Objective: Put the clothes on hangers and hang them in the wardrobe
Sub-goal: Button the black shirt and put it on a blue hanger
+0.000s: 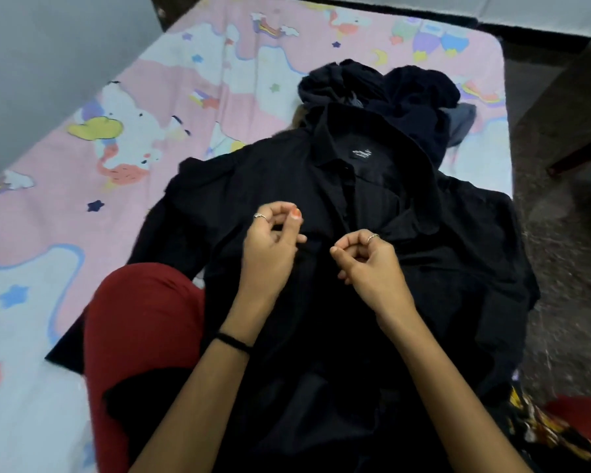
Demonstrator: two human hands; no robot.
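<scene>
A black shirt (355, 206) is lying spread across the near half of the bed (123, 107), taking up most of the room in front of the person. Both hands are hovering just above its button line, left hand (270, 250) and right hand (372, 264) near each other with a narrow gap between them. A heap of dark clothes (382, 87) is blocking the way beyond the collar. A red-clad knee (140, 322) is crowding the near left. Open sheet is stretching away to the left and far side; a grey wall (48, 63) is closing that edge.
</scene>
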